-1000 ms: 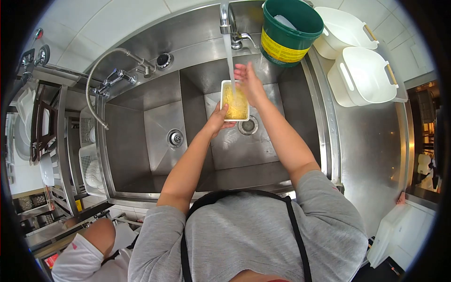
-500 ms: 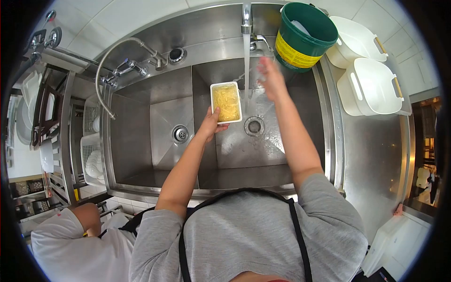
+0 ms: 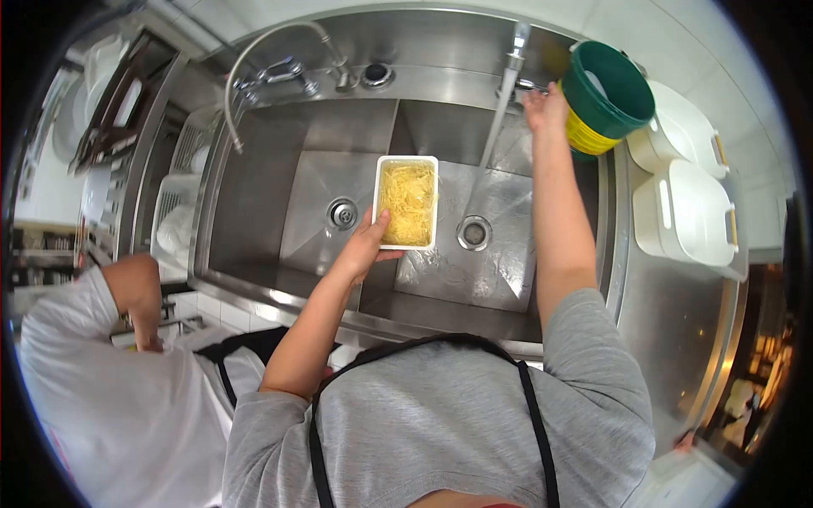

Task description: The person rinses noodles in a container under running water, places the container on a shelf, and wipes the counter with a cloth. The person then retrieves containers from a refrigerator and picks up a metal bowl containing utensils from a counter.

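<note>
My left hand [image 3: 370, 243] holds a white rectangular container [image 3: 435, 203] over the sink, thumb on its near left rim and fingers beneath. Fine yellow shreds [image 3: 406, 201] sit in it, looking wet; their kind I cannot make out. Up at the back wall of the sink, my right hand [image 3: 546, 108] is closed around the tap handle [image 3: 529, 85], which its fingers partly hide. A stream of water [image 3: 498, 118] runs from the tap spout [image 3: 517, 41] into the right basin, to the right of the container.
A green bucket [image 3: 600, 93] with a yellow label stands right beside my right hand. Two white tubs [image 3: 686, 212] sit on the steel counter at right. A hose tap [image 3: 292, 74] and dish baskets [image 3: 174, 212] are at left. Another person in a white shirt [image 3: 110, 372] stands close on my left.
My right hand has gone from open in the air beside the stream to the tap handle. My left hand still holds the container. The view has tilted and shifted.
</note>
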Available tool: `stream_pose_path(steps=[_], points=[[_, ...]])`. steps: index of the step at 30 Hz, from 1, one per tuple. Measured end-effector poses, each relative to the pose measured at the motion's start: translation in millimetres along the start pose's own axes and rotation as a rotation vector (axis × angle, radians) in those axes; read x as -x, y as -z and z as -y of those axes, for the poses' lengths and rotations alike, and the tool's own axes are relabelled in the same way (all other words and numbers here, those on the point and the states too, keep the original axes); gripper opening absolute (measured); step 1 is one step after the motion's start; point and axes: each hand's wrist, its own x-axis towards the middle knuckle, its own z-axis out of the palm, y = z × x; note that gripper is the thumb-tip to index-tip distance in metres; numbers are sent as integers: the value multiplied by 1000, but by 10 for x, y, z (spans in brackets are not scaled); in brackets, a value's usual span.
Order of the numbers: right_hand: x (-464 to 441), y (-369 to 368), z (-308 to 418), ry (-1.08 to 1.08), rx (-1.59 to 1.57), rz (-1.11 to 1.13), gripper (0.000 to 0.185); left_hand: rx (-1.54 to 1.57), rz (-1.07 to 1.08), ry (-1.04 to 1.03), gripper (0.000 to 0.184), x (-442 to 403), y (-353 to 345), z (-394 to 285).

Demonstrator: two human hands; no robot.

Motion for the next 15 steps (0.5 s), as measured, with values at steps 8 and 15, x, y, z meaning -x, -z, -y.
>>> stream_pose_path(steps=[8, 15], points=[[448, 79, -78, -42, 354, 302, 52, 165, -182, -45, 53, 948, 168, 236], [3019, -91, -873, -369, 701, 1435, 59, 243, -355, -123, 61, 1663, 319, 592]])
